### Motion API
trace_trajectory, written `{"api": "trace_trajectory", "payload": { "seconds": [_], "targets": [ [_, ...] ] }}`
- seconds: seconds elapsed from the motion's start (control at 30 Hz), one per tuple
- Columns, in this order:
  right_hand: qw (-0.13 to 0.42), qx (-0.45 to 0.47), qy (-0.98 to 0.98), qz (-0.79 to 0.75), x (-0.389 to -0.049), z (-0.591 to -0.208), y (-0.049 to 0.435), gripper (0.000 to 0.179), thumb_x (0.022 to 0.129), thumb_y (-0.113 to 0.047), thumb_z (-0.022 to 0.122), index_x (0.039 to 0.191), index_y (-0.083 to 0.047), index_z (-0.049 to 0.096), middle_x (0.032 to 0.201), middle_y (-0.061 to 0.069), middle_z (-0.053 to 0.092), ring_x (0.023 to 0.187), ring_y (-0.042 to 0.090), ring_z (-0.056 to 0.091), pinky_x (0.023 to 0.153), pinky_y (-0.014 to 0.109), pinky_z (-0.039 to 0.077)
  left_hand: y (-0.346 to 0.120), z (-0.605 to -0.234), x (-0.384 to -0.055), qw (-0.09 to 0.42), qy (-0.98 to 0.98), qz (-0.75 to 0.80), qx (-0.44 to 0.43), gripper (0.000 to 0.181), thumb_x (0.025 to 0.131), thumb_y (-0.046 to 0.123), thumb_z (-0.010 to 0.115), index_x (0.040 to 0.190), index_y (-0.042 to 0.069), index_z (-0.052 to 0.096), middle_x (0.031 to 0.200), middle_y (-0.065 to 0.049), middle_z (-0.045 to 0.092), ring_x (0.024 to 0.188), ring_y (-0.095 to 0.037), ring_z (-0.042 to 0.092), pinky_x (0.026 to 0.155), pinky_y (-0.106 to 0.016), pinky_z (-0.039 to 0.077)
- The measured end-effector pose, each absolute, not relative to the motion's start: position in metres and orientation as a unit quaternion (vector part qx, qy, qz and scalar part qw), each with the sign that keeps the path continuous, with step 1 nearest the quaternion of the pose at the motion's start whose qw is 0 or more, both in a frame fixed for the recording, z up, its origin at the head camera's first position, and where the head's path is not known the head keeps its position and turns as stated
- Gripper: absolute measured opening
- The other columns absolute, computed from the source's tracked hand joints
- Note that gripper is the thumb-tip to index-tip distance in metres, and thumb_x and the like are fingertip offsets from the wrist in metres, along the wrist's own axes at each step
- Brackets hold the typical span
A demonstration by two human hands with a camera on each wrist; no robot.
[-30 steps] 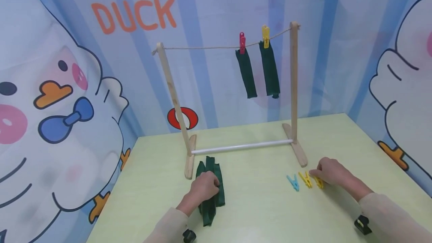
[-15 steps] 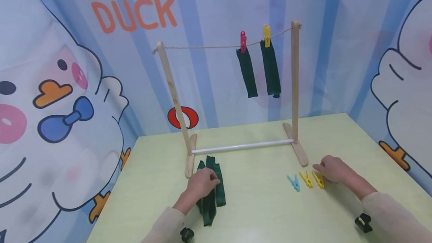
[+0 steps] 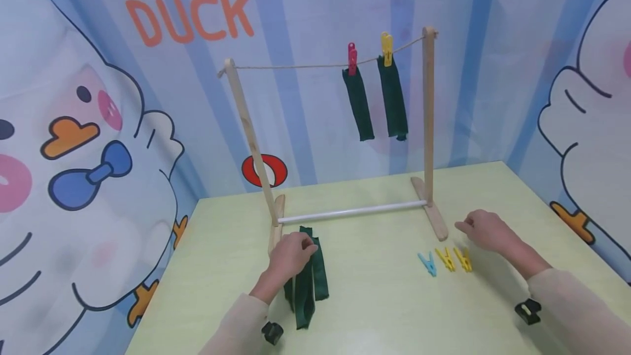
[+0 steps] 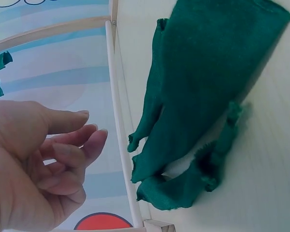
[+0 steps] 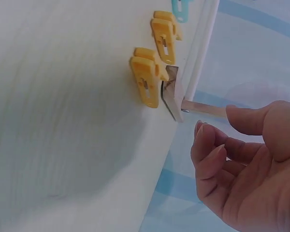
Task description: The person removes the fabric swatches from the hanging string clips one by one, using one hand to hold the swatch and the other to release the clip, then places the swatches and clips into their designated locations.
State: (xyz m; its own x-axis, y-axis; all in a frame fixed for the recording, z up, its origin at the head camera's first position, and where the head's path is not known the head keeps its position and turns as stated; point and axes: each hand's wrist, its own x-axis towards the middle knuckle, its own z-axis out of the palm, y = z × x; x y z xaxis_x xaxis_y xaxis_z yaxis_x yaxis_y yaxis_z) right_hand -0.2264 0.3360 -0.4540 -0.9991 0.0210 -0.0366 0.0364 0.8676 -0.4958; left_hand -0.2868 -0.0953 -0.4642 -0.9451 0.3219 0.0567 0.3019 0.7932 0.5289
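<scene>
My left hand [image 3: 291, 259] hovers over several dark green, sock-like cloth pieces [image 3: 305, 300] on the table. Its fingers are loosely bent with nothing between them; the left wrist view shows the cloth [image 4: 208, 63] apart from the fingertips. On the other side, my right hand [image 3: 488, 230] floats above and behind a row of clothespins, also holding nothing. Nearest to it is a yellow clothespin [image 3: 463, 259], then a second yellow clothespin [image 3: 446, 259] and a light blue one [image 3: 428, 264]. In the right wrist view the relaxed fingers are apart from the yellow clothespins [image 5: 146, 79].
A wooden drying rack [image 3: 430, 119] with a string line [image 3: 291, 67] stands at the back. Two green cloth pieces hang there, one under a red clothespin [image 3: 352, 59], one under a yellow clothespin [image 3: 386, 51]. A white bar [image 3: 352, 212] joins the rack's feet.
My right hand has risen from beside the yellow clothespins. My left hand has lifted slightly up and left off the green cloth, which stays in place. The head view has shifted a little.
</scene>
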Motion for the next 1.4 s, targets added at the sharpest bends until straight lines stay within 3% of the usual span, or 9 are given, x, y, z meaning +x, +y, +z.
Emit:
{"api": "trace_trajectory", "payload": {
  "seconds": [0.13, 0.23, 0.47, 0.73, 0.97, 1.07, 1.23, 1.33, 1.4],
  "targets": [
    [0.013, 0.006, 0.963, -0.268, -0.229, -0.448, 0.334, 0.033, 0.103, -0.021, 0.052, 0.085, 0.005, 0.06, 0.062, 0.004, 0.049, 0.056, 0.017, 0.045, 0.053, 0.033, 0.038, -0.095, -0.461, -0.291, 0.007, 0.945, 0.281, 0.166, 0.014, 0.097, 0.024, 0.068, 0.094, 0.011, 0.072, 0.072, 0.003, 0.058, 0.062, -0.015, 0.053, 0.053, -0.029, 0.043],
    [0.004, -0.005, 0.961, -0.278, -0.232, -0.44, 0.337, 0.035, 0.104, -0.022, 0.051, 0.09, 0.008, 0.063, 0.069, 0.008, 0.057, 0.059, 0.018, 0.052, 0.054, 0.034, 0.042, -0.093, -0.458, -0.293, -0.008, 0.943, 0.288, 0.168, 0.015, 0.097, 0.025, 0.067, 0.093, 0.011, 0.072, 0.071, 0.003, 0.058, 0.062, -0.015, 0.053, 0.054, -0.029, 0.044],
    [-0.043, 0.004, 0.95, -0.309, -0.24, -0.415, 0.346, 0.049, 0.106, -0.033, 0.048, 0.112, 0.013, 0.062, 0.093, 0.019, 0.068, 0.077, 0.027, 0.066, 0.064, 0.044, 0.053, -0.083, -0.448, -0.295, -0.033, 0.937, 0.307, 0.165, 0.018, 0.097, 0.029, 0.067, 0.1, 0.011, 0.07, 0.077, 0.002, 0.061, 0.065, -0.015, 0.054, 0.055, -0.028, 0.046],
    [-0.09, 0.001, 0.942, -0.324, -0.247, -0.387, 0.328, 0.05, 0.107, -0.035, 0.046, 0.125, 0.01, 0.058, 0.109, 0.026, 0.063, 0.08, 0.027, 0.067, 0.067, 0.044, 0.054, -0.059, -0.433, -0.305, -0.074, 0.924, 0.337, 0.166, 0.044, 0.098, 0.031, 0.066, 0.133, 0.006, 0.056, 0.108, -0.009, 0.07, 0.072, -0.019, 0.064, 0.055, -0.03, 0.049],
    [-0.131, -0.017, 0.929, -0.345, -0.263, -0.359, 0.311, 0.045, 0.106, -0.036, 0.049, 0.125, 0.004, 0.06, 0.11, 0.023, 0.063, 0.086, 0.032, 0.066, 0.066, 0.038, 0.052, -0.034, -0.411, -0.317, -0.108, 0.897, 0.394, 0.171, 0.051, 0.098, 0.034, 0.065, 0.139, 0.008, 0.051, 0.12, -0.011, 0.067, 0.094, -0.029, 0.066, 0.071, -0.042, 0.052],
    [-0.151, -0.022, 0.922, -0.355, -0.268, -0.35, 0.303, 0.04, 0.105, -0.032, 0.052, 0.122, 0.003, 0.062, 0.106, 0.021, 0.064, 0.085, 0.032, 0.066, 0.064, 0.035, 0.052, -0.026, -0.403, -0.319, -0.109, 0.887, 0.413, 0.174, 0.053, 0.097, 0.034, 0.065, 0.141, 0.009, 0.05, 0.123, -0.011, 0.065, 0.1, -0.03, 0.065, 0.072, -0.044, 0.052],
    [-0.181, -0.029, 0.914, -0.361, -0.274, -0.342, 0.289, 0.037, 0.104, -0.03, 0.054, 0.12, 0.003, 0.063, 0.102, 0.02, 0.066, 0.082, 0.032, 0.065, 0.061, 0.032, 0.051, -0.016, -0.394, -0.324, -0.11, 0.877, 0.434, 0.172, 0.057, 0.097, 0.037, 0.065, 0.144, 0.01, 0.045, 0.126, -0.008, 0.064, 0.078, -0.024, 0.066, 0.063, -0.039, 0.049],
    [-0.187, -0.034, 0.91, -0.369, -0.278, -0.336, 0.28, 0.039, 0.104, -0.031, 0.055, 0.121, 0.002, 0.064, 0.104, 0.02, 0.066, 0.082, 0.03, 0.065, 0.063, 0.032, 0.052, -0.012, -0.389, -0.328, -0.11, 0.87, 0.449, 0.17, 0.062, 0.097, 0.038, 0.065, 0.147, 0.01, 0.04, 0.128, -0.007, 0.063, 0.065, -0.019, 0.062, 0.063, -0.038, 0.049],
    [-0.187, -0.032, 0.905, -0.38, -0.279, -0.331, 0.275, 0.039, 0.104, -0.032, 0.055, 0.122, 0.002, 0.063, 0.104, 0.019, 0.066, 0.082, 0.029, 0.064, 0.065, 0.032, 0.051, -0.009, -0.387, -0.33, -0.106, 0.866, 0.459, 0.171, 0.065, 0.097, 0.039, 0.065, 0.149, 0.011, 0.037, 0.129, -0.007, 0.063, 0.064, -0.017, 0.061, 0.066, -0.038, 0.05]
  ]
}}
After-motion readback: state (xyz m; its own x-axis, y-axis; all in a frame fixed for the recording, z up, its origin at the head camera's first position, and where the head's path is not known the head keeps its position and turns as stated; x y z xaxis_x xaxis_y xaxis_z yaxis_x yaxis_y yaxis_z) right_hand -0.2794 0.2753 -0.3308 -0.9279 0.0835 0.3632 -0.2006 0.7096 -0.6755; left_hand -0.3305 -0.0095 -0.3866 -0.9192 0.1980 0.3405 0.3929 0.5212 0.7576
